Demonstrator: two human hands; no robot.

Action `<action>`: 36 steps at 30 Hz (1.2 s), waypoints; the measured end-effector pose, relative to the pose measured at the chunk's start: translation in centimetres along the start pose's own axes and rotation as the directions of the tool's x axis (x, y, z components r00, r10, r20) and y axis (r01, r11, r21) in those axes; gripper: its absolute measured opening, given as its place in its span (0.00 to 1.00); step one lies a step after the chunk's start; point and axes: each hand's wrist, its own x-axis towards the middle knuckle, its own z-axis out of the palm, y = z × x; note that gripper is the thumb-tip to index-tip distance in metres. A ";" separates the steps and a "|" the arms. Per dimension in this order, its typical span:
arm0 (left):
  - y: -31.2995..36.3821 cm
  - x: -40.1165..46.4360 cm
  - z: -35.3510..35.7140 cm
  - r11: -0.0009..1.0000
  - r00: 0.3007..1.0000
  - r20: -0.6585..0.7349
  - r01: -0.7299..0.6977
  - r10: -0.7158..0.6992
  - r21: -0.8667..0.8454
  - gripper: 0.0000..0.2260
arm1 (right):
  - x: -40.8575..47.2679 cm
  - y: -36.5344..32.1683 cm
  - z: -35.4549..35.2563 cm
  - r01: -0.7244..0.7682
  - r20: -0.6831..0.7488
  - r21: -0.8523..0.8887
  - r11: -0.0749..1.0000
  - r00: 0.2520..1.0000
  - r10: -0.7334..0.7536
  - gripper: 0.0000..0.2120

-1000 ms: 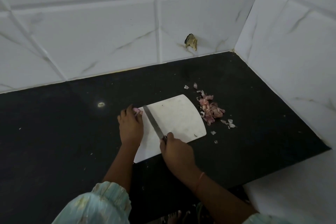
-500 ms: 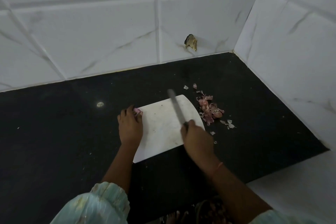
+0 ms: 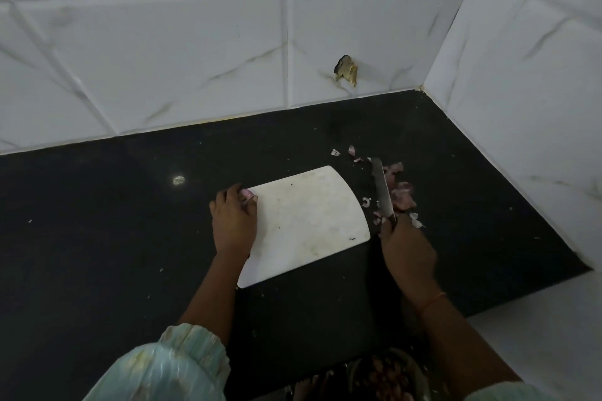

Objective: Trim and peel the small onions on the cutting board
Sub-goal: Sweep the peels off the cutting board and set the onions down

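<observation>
On the black worktop (image 3: 97, 238) lies one white cutting board (image 3: 309, 221), and at its far left corner the left hand (image 3: 234, 221) pinches one small pink onion (image 3: 248, 194) under curled fingertips. The right hand (image 3: 407, 247) clenches the handle of one knife (image 3: 382, 189), its blade pointing away off the board's right edge beside one heap of pink onion peels (image 3: 402, 194) near the worktop's right side. One dim bowl (image 3: 387, 374) of small onions, too blurred to count, sits below the near edge.

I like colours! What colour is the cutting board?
White, with faint stains: the cutting board, seen clearly in the head view.
</observation>
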 end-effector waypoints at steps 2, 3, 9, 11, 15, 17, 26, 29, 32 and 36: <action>0.0 0.4 -0.3 1.000 1.000 0.031 0.003 -0.003 0.004 0.20 | -0.8 -1.8 0.1 0.082 -0.004 0.100 0.992 0.997 -0.082 0.12; 0.0 0.6 -0.4 1.000 0.999 0.050 0.006 -0.006 0.006 0.20 | -1.6 -3.2 0.4 0.151 0.000 0.159 0.976 0.988 -0.153 0.11; 0.8 0.6 -1.0 0.999 1.000 0.004 -0.006 0.006 0.040 0.19 | -6.5 -10.9 4.8 0.411 0.118 0.263 0.873 0.884 -0.452 0.19; 1.1 0.0 -0.8 1.000 0.998 -0.056 -0.023 0.024 0.017 0.18 | -7.2 -11.8 6.3 0.486 0.137 0.190 0.853 0.847 -0.513 0.19; 0.7 0.1 -0.5 0.991 0.998 0.021 -0.067 0.065 0.117 0.21 | -7.0 -12.1 7.9 0.538 0.132 0.142 0.831 0.822 -0.555 0.17; 0.4 0.5 -0.3 0.978 0.992 0.087 -0.101 0.086 0.182 0.22 | -6.5 -12.0 8.1 0.567 0.069 0.118 0.815 0.814 -0.577 0.15; 0.5 1.1 -0.3 0.926 0.986 0.129 -0.146 0.107 0.349 0.18 | 1.8 -10.9 9.4 0.769 0.283 -0.033 0.639 0.620 -0.732 0.30; 0.6 1.0 -0.3 0.914 0.982 0.147 -0.164 0.117 0.372 0.19 | 4.5 -9.6 9.3 0.619 0.212 -0.199 0.760 0.784 -0.583 0.32; 0.6 1.1 -0.4 0.902 0.979 0.175 -0.171 0.109 0.396 0.22 | 5.5 -8.7 8.7 0.285 0.018 -0.236 0.929 0.957 -0.289 0.33; 0.6 1.2 -0.3 0.882 0.967 0.214 -0.218 0.138 0.418 0.21 | 3.2 -10.0 9.4 0.746 0.210 -0.056 0.664 0.659 -0.722 0.29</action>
